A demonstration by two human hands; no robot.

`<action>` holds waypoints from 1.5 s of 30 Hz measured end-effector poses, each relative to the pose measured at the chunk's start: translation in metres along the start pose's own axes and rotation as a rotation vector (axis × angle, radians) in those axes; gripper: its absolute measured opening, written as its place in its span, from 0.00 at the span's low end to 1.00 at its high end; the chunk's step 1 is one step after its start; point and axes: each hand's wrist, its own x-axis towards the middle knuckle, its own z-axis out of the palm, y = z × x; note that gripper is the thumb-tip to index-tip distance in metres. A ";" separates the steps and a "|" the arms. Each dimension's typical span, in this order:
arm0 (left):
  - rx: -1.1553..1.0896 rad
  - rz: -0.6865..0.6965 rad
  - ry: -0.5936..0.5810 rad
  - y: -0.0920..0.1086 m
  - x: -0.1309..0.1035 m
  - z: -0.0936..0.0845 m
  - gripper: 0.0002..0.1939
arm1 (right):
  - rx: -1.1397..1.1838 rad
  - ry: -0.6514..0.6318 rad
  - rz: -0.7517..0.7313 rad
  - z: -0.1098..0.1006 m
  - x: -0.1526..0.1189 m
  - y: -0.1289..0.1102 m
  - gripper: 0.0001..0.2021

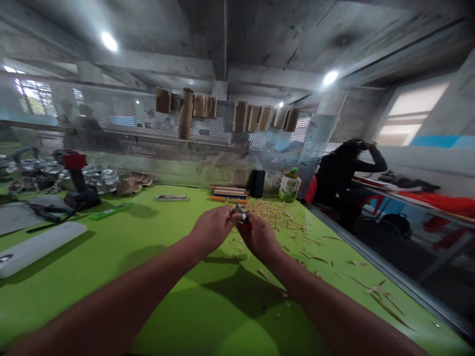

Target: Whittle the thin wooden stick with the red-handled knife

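My left hand (212, 228) and my right hand (262, 236) meet over the middle of the green table (166, 291). The right hand is closed around what looks like a small knife (245, 223), with red on its handle and a grey blade-like part pointing up and left. The left fingers are pinched together right beside it. Whatever they hold is hidden by the fingers and blur. Pale curled wood shavings (276, 211) lie heaped behind the hands, and longer strips are scattered to the right.
Behind the hands sit a box of sticks (229, 194), a dark block (257, 183) and a green-capped bottle (290, 185). A cordless drill (76, 173), a green packet (112, 211) and a white long case (44, 248) are left. A perforated metal screen (208, 158) stands behind; a person (336, 170) sits right.
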 end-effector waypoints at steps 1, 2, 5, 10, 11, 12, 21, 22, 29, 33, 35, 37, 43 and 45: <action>-0.022 0.018 -0.011 -0.001 0.000 0.002 0.19 | 0.005 -0.013 0.002 0.002 0.000 0.001 0.10; -0.033 0.030 -0.018 -0.001 0.000 0.004 0.18 | 0.012 -0.025 0.003 0.004 -0.001 0.002 0.09; -0.004 0.039 -0.010 -0.002 0.000 0.006 0.17 | 0.033 -0.053 0.020 0.006 -0.001 0.002 0.07; 0.035 0.048 0.024 -0.002 0.000 0.003 0.20 | 0.032 -0.052 0.040 0.000 -0.001 -0.005 0.09; 0.038 0.046 0.032 -0.002 0.000 0.002 0.21 | 0.015 -0.038 0.042 -0.001 -0.001 -0.006 0.09; 0.045 0.040 0.039 -0.002 -0.001 0.001 0.22 | -0.001 -0.023 0.043 -0.002 -0.001 -0.007 0.10; 0.168 -0.035 0.037 0.002 -0.001 -0.007 0.29 | -0.023 0.032 0.036 0.001 0.000 -0.003 0.11; 0.175 -0.056 0.031 0.002 0.000 -0.008 0.30 | -0.015 0.040 0.032 0.000 0.000 -0.003 0.11; 0.107 -0.037 -0.006 0.001 0.000 -0.005 0.24 | 0.036 0.001 0.038 0.001 -0.001 -0.004 0.09; 0.089 0.006 -0.027 0.000 0.000 0.002 0.19 | 0.047 -0.053 0.020 0.008 -0.002 0.003 0.09; 0.098 0.027 -0.011 0.000 0.000 0.003 0.19 | 0.044 -0.046 0.011 0.009 -0.002 0.005 0.09; 0.090 0.044 0.008 0.000 0.000 0.002 0.19 | 0.055 -0.033 0.011 0.008 -0.002 0.004 0.09; 0.104 0.020 0.021 -0.001 -0.001 -0.001 0.21 | 0.045 -0.023 0.021 0.004 -0.001 -0.001 0.10; 0.150 0.006 0.048 -0.001 -0.001 -0.001 0.22 | 0.037 -0.007 0.029 0.005 0.000 -0.001 0.10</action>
